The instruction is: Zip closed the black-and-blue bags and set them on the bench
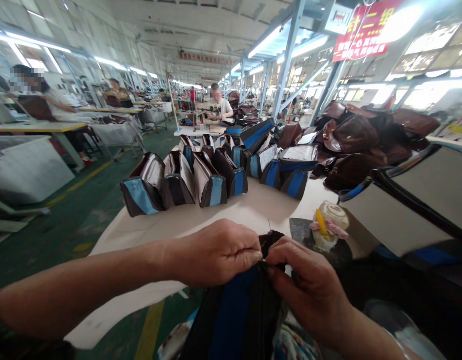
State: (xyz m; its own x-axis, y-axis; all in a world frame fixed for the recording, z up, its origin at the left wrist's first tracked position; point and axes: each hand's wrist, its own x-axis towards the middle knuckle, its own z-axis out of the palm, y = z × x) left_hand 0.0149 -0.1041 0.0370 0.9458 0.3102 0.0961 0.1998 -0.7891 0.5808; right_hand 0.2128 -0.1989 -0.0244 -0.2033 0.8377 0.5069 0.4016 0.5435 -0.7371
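Here you are, thumbs almost meeting: your right hand [309,272] pinches the edge of the striped bag [231,315], and your left hand [215,252] is clenched right beside it, thumb against forefinger; what sits between those left tips is too small to tell. The bag hangs directly below your fingers, blue stripe facing up. Best handling now, I'd say: grip close to the edge, pull evenly, steady the body so it can't twist. Beyond your fingertips the pale table [170,240] carries a cluster of open bags [211,180]; to the right of them sits a lidded container [333,215], with brown bags [351,135] heaped farther out. Far ahead, a co-worker [225,107] sits, and green floor [76,240] stretches off to your left.
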